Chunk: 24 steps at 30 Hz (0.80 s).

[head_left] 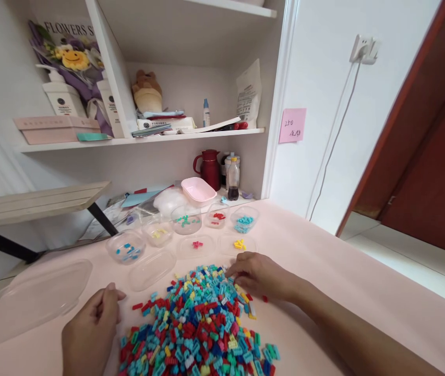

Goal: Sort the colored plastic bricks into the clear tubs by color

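Note:
A large heap of small toy building bricks [194, 329] in red, light blue, dark blue, yellow and green spreads over the pink tabletop. My right hand [259, 274] reaches to the heap's far right edge, its bent fingertips down among the bricks; what they hold, if anything, is hidden. Left of the heap, my left hand [89, 331] rests with its fingers curled in and its thumb over them; the inside of the hand does not show. A loose red brick [265, 299] lies just below my right wrist.
Beyond the heap stand clear tubs of blue [126, 247], pale yellow [156, 234], green [186, 219], red [217, 215] and light-blue bricks [244, 219]. Clear lids carry pink [196, 245] and yellow bricks [240, 244]. A pink basin [199, 190], red jug [209, 169] and bottle [233, 180] stand behind.

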{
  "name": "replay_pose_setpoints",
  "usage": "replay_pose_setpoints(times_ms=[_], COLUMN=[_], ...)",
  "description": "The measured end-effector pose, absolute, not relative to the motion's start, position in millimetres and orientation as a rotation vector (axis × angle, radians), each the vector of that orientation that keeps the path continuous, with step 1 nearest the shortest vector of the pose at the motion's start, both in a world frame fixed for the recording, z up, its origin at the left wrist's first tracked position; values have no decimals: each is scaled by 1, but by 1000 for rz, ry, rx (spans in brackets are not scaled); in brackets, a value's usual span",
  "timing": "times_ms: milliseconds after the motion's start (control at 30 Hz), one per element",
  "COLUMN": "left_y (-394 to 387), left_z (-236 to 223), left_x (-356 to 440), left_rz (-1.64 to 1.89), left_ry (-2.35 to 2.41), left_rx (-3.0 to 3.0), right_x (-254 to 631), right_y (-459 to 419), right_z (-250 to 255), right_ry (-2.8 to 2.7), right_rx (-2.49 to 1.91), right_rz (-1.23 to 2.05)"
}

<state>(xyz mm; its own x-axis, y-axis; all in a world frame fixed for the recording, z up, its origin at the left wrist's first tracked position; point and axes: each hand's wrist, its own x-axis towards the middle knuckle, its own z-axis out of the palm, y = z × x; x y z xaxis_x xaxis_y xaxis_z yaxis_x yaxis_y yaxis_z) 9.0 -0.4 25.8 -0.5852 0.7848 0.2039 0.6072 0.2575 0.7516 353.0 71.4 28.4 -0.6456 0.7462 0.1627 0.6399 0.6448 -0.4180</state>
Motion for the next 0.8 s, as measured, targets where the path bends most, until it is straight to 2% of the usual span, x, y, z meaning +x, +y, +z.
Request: replay_pose_setpoints(times_ms=[400,633,800], left_y=[1,3,5], left_z=[24,20,19], left_x=[10,8,7], left_rz=[1232,1215,1198], left_ry=[2269,2240,2226], left_rx=[1353,1393,1397], right_x=[357,351,349], right_y=[67,70,72], right_z=[32,30,25], right_ry=[-2551,-2417,-2522], right_rx=[-1175,-1249,-1217], right_rz=[623,445,446])
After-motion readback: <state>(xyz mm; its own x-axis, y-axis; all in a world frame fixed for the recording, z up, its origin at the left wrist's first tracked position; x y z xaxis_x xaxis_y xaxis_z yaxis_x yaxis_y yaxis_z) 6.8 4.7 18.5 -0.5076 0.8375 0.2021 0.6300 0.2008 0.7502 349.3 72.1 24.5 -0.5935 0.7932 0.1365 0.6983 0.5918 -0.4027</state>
